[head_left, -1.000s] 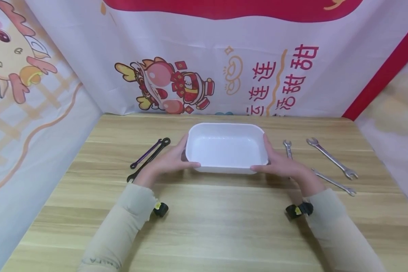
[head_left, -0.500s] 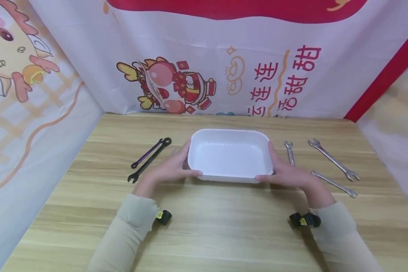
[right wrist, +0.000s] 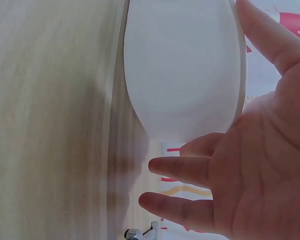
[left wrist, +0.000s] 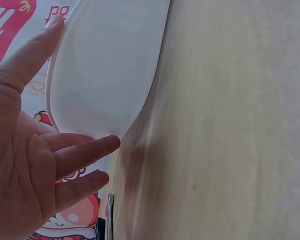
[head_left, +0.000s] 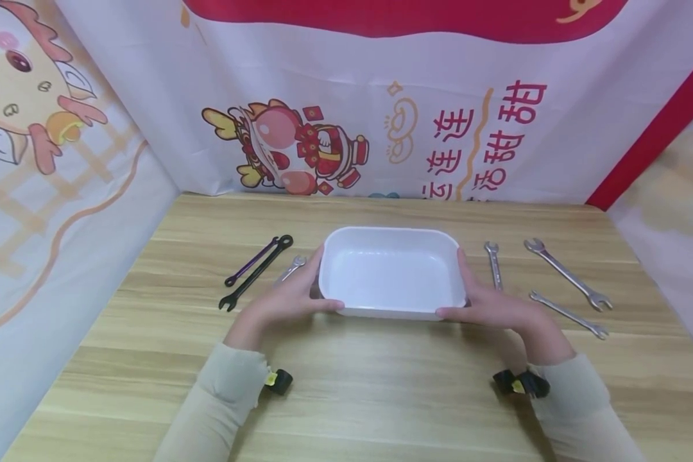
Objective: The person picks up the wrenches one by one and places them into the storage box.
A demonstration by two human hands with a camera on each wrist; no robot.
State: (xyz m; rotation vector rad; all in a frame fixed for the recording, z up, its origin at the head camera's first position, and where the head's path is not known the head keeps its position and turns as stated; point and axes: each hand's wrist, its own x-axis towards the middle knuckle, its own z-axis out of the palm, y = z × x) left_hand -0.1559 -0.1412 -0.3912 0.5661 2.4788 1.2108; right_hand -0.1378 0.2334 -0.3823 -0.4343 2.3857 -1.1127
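A white rectangular plastic tub point(head_left: 393, 276) with rounded corners, nothing inside, is held between both hands over the middle of the wooden table. My left hand point(head_left: 291, 296) grips its left end, thumb on the near rim and fingers along the side. At the right end, my right hand point(head_left: 491, 307) holds it the same way. In the left wrist view, fingertips point(left wrist: 112, 142) press the outside wall of the tub point(left wrist: 102, 65). The right wrist view shows the thumb at the rim and the lower fingers point(right wrist: 177, 207) spread away from the wall.
Left of the tub lie a black wrench point(head_left: 256, 273), a thin purple wrench point(head_left: 251, 262) and a silver wrench point(head_left: 294, 265) partly behind the left hand. Three silver wrenches lie at right: a short one point(head_left: 494, 264), a long one point(head_left: 567, 273) and a thin one point(head_left: 568, 314). A printed curtain point(head_left: 335, 58) hangs behind.
Both hands have brought the tub toward the person. The silver wrench beside the left hand has come into view.
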